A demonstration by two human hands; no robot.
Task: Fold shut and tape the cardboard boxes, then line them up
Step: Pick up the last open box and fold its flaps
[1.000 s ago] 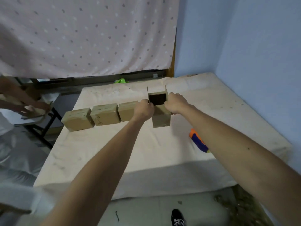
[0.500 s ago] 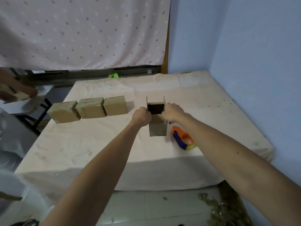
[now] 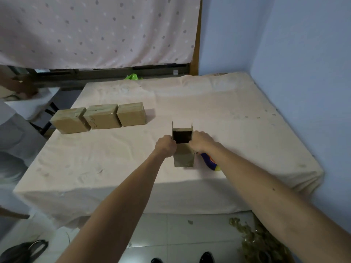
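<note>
- While both arms reach fwd over the counter (image 3: 114, 158), the open box (image 3: 183, 157) stands upright near the front edge, mouth up, dark inside, w/ two side flaps sticking up at left & right.
- left hand (image 3: 165, 147): clenched on the open box's left top edge, at the base of the left flap; knuckles hide the exact finger hold.
- right hand (image 3: 202, 142): fingers curled round the right top edge, gripping at the base of the right flap.
- tape dispenser (image 3: 209, 164): orange/blue/yellow, lies on the counter just right of the open box, partly hidden by the right wrist.
- Three shut boxes sit in a row at the counter's far-left part, sides touching or nearly so: left closed box (image 3: 69, 121), middle closed box (image 3: 102, 118) w/ handwriting on its near face, right closed box (image 3: 132, 116). Row is well apart from the open box.
- Bkgd: dotted pink sheet (image 3: 95, 31) hangs behind the counter; blue wall (image 3: 303, 54) on the right; small green item (image 3: 133, 76) just past the far edge.
- Far left: another person's hand (image 3: 24, 88), blurred.
- Floor: pale tiles, heap of dry scraps (image 3: 256, 240) at right, black shoes (image 3: 207, 258) at the bottom edge.
</note>
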